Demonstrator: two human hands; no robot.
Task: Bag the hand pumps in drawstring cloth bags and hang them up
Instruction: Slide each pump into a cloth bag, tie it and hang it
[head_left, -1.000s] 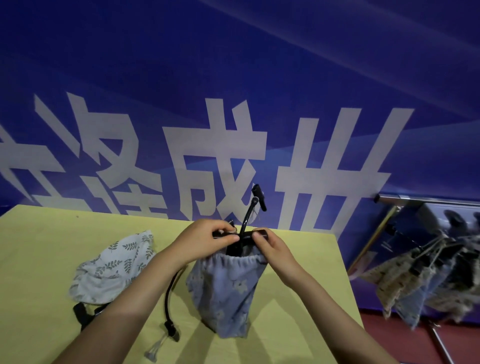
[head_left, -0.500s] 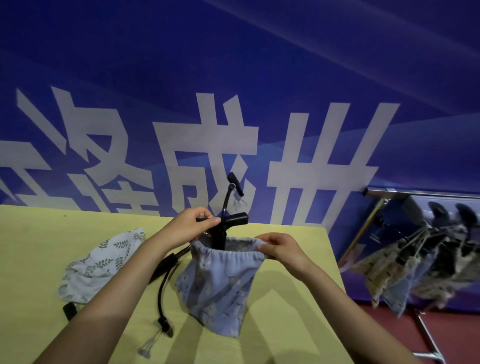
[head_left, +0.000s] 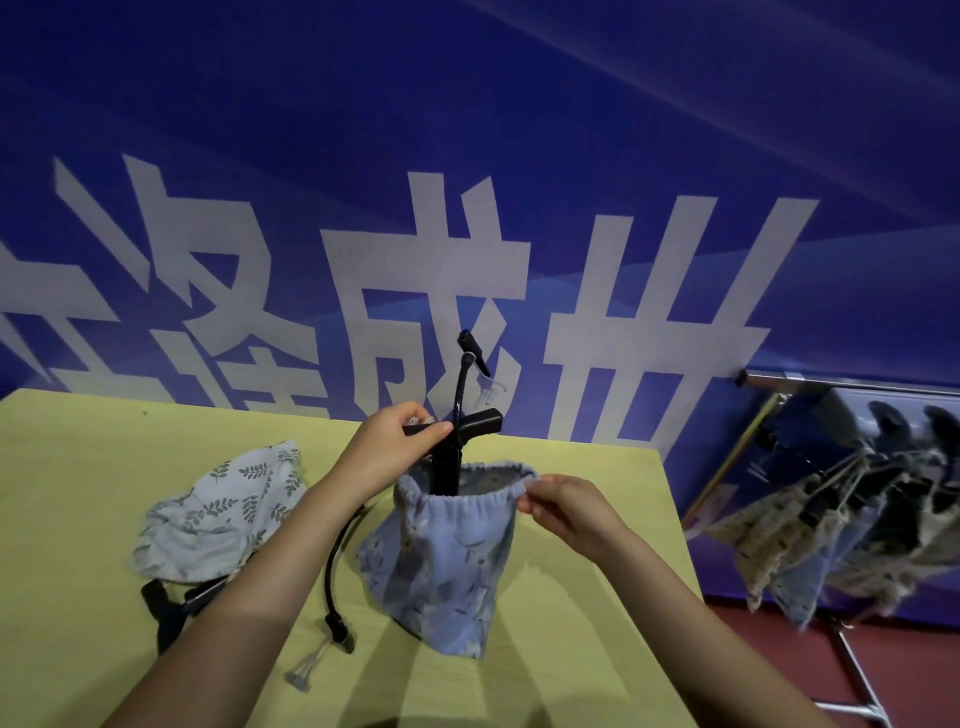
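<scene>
At the left of the frame a white leaf-print bag (head_left: 223, 512) lies slumped on the yellow table (head_left: 67, 467), with black straps (head_left: 166, 608) poking out beneath it; whether it already holds a pump cannot be told. A black hose (head_left: 337, 566) with a clear tip curls on the table just right of it. At centre the left hand (head_left: 395, 441) pinches the T-handle of the pump (head_left: 452, 452), fingers curled round the left arm of the handle. The pump stands upright, its lower part inside the blue bag (head_left: 447, 561), handle and hose above the rim. The right hand (head_left: 561, 506) pinches the bag's gathered rim, holding the mouth open. At the right edge several filled bags (head_left: 810, 540) hang on a rack (head_left: 852, 387). So some are done; this 1 seems half bagged, with closing and hanging left.
</scene>
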